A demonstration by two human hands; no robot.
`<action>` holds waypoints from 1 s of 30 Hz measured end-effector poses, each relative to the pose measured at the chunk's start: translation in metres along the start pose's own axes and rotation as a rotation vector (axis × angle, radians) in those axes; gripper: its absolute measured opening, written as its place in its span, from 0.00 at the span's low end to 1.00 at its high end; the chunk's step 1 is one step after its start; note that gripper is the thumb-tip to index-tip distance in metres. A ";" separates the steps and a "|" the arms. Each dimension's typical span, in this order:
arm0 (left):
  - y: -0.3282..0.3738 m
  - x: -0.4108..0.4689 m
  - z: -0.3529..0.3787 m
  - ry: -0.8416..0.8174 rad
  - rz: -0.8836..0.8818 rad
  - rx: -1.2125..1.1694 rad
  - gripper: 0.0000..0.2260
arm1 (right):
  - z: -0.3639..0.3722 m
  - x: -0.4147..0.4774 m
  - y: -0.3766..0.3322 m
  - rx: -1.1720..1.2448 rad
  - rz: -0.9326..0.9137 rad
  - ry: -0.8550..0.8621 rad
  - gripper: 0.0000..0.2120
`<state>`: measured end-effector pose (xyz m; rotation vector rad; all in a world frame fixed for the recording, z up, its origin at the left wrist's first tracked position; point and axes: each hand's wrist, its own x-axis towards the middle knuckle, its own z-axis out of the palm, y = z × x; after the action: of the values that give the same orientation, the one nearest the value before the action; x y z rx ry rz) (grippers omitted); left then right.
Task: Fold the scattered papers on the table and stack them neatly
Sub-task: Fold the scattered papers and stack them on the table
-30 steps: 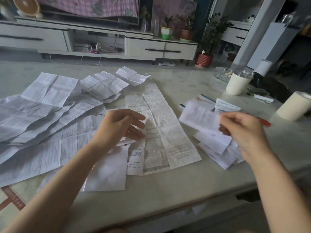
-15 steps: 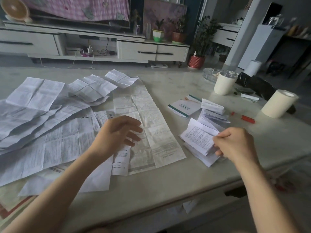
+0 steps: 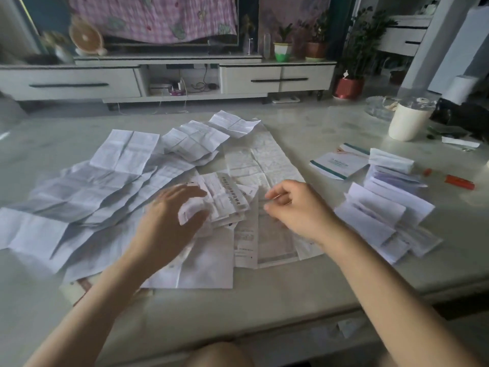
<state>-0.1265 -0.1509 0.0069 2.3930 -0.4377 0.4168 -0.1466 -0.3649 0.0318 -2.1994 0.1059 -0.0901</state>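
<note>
Many creased, unfolded white papers (image 3: 105, 192) lie spread over the left half of the pale table (image 3: 304, 292). A long printed strip (image 3: 267, 157) runs down the middle. My left hand (image 3: 169, 221) grips a small, partly folded leaflet (image 3: 219, 197) between thumb and fingers, lifted slightly off the pile; motion blurs it. My right hand (image 3: 299, 210) hovers over the long strip just right of the leaflet, fingers loosely curled, with nothing seen in it. A loose stack of folded papers (image 3: 383, 218) sits to the right.
A teal-edged booklet (image 3: 338, 164) lies behind the stack, a red lighter (image 3: 459, 181) to its right. A cream cup (image 3: 407, 123) and dark items stand at the far right. The table's front edge runs close to my body.
My right hand let go of the folded paper on the right stack and moved left to the middle. My left hand took hold of the small leaflet and lifted it.
</note>
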 end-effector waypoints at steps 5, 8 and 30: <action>-0.017 -0.001 0.007 -0.268 -0.089 0.214 0.38 | 0.039 0.020 -0.014 -0.022 0.035 -0.046 0.12; -0.019 -0.004 0.007 -0.334 -0.104 0.193 0.48 | 0.047 0.026 -0.018 -0.066 0.083 -0.020 0.16; 0.024 0.072 -0.026 -0.268 -0.098 -0.664 0.41 | -0.043 0.040 -0.036 1.048 0.038 0.087 0.11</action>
<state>-0.0769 -0.1663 0.0681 1.8090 -0.4835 -0.0955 -0.1099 -0.3826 0.0879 -1.1465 0.1138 -0.1728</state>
